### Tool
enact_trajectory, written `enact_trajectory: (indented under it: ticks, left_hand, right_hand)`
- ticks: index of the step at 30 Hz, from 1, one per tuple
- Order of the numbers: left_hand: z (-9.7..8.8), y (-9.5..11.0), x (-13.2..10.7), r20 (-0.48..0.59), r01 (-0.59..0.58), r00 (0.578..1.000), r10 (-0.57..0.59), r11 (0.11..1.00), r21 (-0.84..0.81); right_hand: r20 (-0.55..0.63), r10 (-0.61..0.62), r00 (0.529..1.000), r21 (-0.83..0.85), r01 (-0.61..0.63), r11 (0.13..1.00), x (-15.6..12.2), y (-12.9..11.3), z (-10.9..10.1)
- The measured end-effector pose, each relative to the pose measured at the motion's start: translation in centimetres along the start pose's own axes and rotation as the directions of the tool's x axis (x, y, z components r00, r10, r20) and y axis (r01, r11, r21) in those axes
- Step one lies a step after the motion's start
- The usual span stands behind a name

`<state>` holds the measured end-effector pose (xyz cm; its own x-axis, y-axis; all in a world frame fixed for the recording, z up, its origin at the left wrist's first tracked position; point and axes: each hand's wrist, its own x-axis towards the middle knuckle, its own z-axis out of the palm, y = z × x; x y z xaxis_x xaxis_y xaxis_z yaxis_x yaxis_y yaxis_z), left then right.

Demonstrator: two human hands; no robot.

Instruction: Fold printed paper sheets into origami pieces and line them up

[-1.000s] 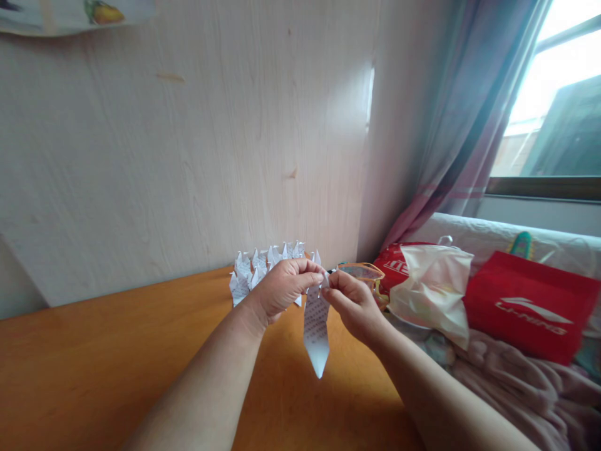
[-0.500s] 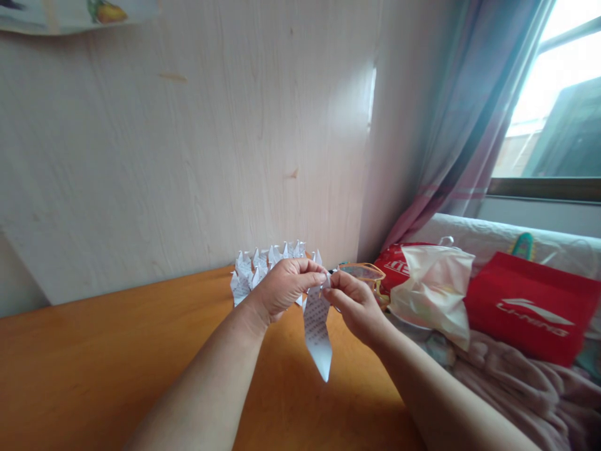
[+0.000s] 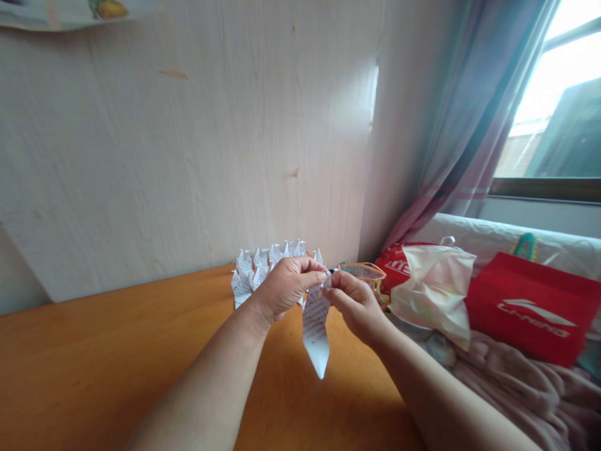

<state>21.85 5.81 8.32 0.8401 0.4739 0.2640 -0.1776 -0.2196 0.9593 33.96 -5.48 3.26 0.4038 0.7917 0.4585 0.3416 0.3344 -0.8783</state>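
Note:
Between my two hands hangs a folded piece of printed paper [image 3: 316,322], its pointed lower end facing down above the table. My left hand [image 3: 292,285] pinches its top from the left, thumb and forefinger together. From the right, my right hand [image 3: 355,300] pinches the same upper part, its fingertips close to those of the left. The small fold between the fingertips is partly hidden. Behind my left hand, several folded white paper figures [image 3: 243,282] with pointed tips stand grouped on the table, some of them covered by the hand.
The orange-brown wooden table [image 3: 117,351] meets a pale wood-grain wall [image 3: 211,138]. Beyond my right hand lies an orange-rimmed object [image 3: 364,270]. To the right are a white plastic bag [image 3: 434,285], a red bag [image 3: 530,307], a crumpled mauve cloth [image 3: 511,382] and a curtain [image 3: 469,119].
The lower tip of the hanging paper has swung slightly left. Both hands keep their pinch in nearly the same place.

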Motion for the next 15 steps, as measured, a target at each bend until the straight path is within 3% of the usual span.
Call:
enact_trajectory:
  ticks: [8, 15]
  left_hand:
    - [0.25, 0.25, -0.05, -0.044, -0.024, 0.999, 0.027, 0.996, 0.083]
    - [0.55, 0.42, -0.22, -0.028, -0.089, 0.994, 0.101, 0.952, 0.294]
  right_hand:
    - [-0.189, -0.052, 0.981, 0.042, 0.061, 0.997, 0.32, -0.93, -0.37]
    - [-0.141, 0.111, 0.984, 0.317, -0.061, 0.947, 0.58, -0.94, -0.61]
